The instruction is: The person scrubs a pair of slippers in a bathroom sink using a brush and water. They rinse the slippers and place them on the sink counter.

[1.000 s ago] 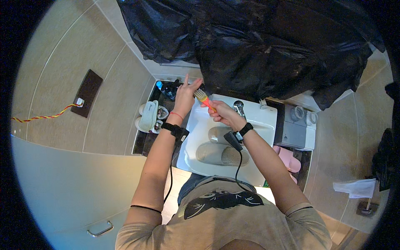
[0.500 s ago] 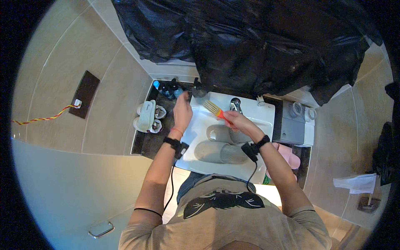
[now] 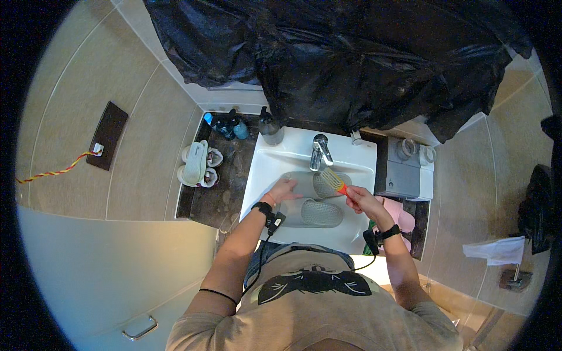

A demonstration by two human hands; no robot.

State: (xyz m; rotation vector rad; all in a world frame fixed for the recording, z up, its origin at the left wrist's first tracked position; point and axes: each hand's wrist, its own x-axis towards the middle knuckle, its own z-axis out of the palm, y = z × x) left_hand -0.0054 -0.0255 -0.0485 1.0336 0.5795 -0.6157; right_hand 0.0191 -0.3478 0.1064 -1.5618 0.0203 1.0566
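Observation:
Two grey slippers lie side by side in the white sink [image 3: 252, 202]. The far slipper [image 3: 303, 186] has a ribbed upper toward the right; the near slipper [image 3: 323, 214] shows a textured upper too. My left hand [image 3: 283, 191] grips the left end of the far slipper, its thumb over the edge and its other fingers partly hidden. In my right hand [image 3: 363, 202] is a scrub brush [image 3: 334, 181] with a red-orange handle and yellowish bristles. Its bristles are over the far slipper's ribbed upper; whether they touch it I cannot tell.
Behind the slippers stands a chrome faucet [image 3: 319, 153]. A dark pump bottle [image 3: 270, 128] and small bottles [image 3: 234, 126] are at the back left. A pale green sandal-shaped item [image 3: 196, 162] sits left. To the right are a grey box [image 3: 401, 176] and pink slippers [image 3: 400, 217].
My left hand has come down from beside the bottles to the far slipper. The brush in my right hand has moved right and nearer, from above the sink's back to that slipper.

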